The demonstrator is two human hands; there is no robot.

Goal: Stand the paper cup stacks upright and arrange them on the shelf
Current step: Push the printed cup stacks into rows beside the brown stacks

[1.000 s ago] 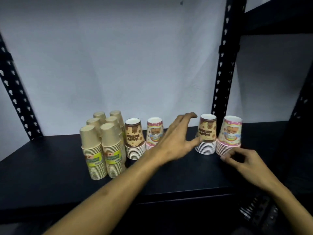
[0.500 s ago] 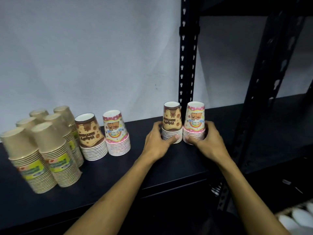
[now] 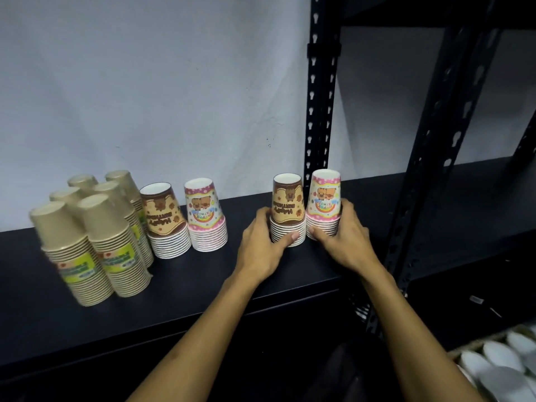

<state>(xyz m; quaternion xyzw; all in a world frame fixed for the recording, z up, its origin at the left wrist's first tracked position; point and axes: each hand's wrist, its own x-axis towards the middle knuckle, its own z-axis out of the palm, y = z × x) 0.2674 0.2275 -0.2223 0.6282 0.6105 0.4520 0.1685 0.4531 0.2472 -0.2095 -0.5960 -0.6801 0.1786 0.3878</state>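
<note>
- Left hand [image 3: 262, 245] curled round the base of the brown birthday-cup stack [image 3: 288, 210], thumb across the front of the lowest rims, remaining fingers wrapped behind and out of sight.
- Right hand [image 3: 346, 240] curled likewise round the pink birthday-cup stack [image 3: 324, 203], thumb pressed to the lower rims in front, fingers curving round the far right side.
- Both stacks upright, mouths down, long axes vertical, side by side and touching or nearly so, near the right end of the black shelf [image 3: 185, 285], just in front of a perforated black upright post [image 3: 320, 111].
- Held as a pair between the two grips: left grip on the outer left flank, right grip on the outer right flank.
- To the left, well apart across bare shelf: a second brown birthday-cup stack [image 3: 165, 221] and a second pink birthday-cup stack [image 3: 206, 217], standing just beside each other.
- Further left, a cluster of six taller plain kraft-cup stacks [image 3: 95, 233] with green-yellow labels, close together.
- Likely next move, judged from the gap: sliding the held pair leftward along the shelf to join the matching pair, left hand leading as the nearer to that group.
- Risk in that slide: upper cups tipping, since both grips sit low on the stacks.
- Lower right corner: white rounded items [image 3: 501, 358] in a container, too unclear to name.
</note>
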